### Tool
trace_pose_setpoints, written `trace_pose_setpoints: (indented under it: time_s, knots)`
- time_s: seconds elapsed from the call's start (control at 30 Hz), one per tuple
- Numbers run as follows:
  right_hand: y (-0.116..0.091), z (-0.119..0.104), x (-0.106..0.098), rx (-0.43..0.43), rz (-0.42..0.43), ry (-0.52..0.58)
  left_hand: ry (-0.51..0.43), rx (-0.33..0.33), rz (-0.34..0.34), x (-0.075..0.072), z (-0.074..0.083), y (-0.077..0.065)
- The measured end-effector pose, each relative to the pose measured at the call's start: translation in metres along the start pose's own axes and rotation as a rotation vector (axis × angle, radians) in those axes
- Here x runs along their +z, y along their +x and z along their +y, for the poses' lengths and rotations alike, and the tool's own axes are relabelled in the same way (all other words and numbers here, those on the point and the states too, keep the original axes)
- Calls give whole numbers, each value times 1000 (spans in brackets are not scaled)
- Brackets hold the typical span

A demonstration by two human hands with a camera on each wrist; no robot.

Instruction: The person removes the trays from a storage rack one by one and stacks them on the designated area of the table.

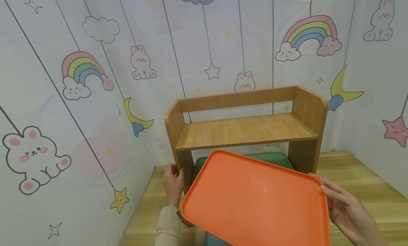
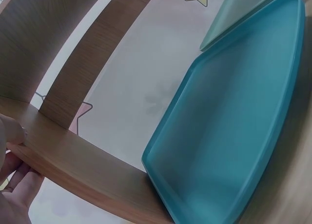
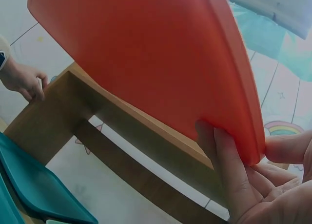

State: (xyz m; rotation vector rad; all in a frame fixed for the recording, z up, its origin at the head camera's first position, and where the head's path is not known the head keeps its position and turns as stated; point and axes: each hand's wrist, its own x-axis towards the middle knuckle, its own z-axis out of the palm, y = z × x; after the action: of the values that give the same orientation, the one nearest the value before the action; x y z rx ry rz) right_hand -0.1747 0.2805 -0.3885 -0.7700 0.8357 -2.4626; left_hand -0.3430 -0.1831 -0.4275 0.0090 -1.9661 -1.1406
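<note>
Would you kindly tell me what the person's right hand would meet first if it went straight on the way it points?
With the orange tray carried along, the right hand would probably meet the right side panel of the wooden shelf first; the depth between them is unclear.

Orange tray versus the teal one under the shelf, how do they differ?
The orange tray is held up by the right hand; the teal tray sits under the shelf, untouched. In the head view, the orange tray is in front, the teal tray mostly hidden behind it. Both have raised rims.
</note>
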Motion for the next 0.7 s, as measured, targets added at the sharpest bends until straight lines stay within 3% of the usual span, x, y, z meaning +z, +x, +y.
trace_pose_setpoints:
  time_s: [0.2, 0.6, 0.7]
  knots:
    - [-3, -4, -2, 101, 32, -27, 8, -25, -21, -1, -2, 1]
    - [-10, -3, -21, 200, 20, -54, 3, -41, -26, -2, 0, 2]
    - [-13, -3, -27, 245, 49, -82, 0, -48, -33, -2, 0, 2]
